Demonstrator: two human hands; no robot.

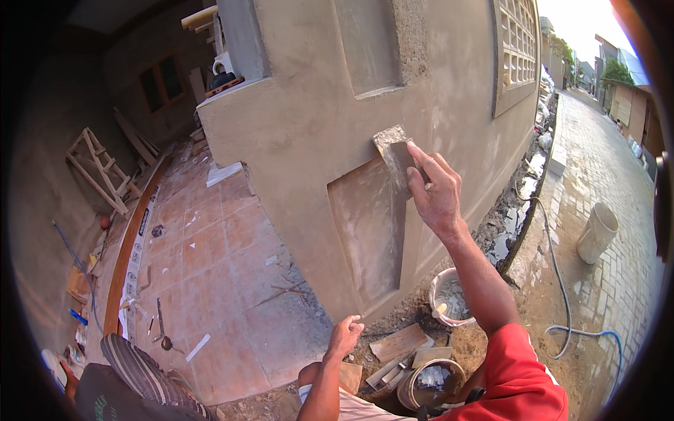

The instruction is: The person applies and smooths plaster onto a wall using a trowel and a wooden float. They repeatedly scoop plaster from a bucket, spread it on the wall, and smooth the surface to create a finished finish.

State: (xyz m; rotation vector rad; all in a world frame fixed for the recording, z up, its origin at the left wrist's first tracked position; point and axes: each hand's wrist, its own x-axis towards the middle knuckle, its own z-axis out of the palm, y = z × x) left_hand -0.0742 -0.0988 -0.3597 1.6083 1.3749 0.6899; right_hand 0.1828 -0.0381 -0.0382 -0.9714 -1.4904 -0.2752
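Note:
My right hand (pixel 437 188) grips a flat, plaster-smeared scraper (pixel 390 140) at the upper right corner of a recessed panel (pixel 361 231) in the grey plastered wall (pixel 281 154). My left hand (pixel 344 335) is low beside the wall's bottom corner, empty, with fingers loosely bent and apart; whether it touches the wall, I cannot tell. Below it lie wood scraps (pixel 397 342) and a bucket (pixel 411 386) with murky water. A white bucket of grey mix (pixel 444 277) stands at the wall's foot, under my right forearm.
At left are a tiled floor (pixel 217 259), a wooden frame (pixel 95 165), a long brown board (pixel 130 259) and, low down, another person (pixel 105 393). At right are a gutter (pixel 519 217), a hose (pixel 554 281), a pale bucket (pixel 597 231) and a paved street (pixel 625 295).

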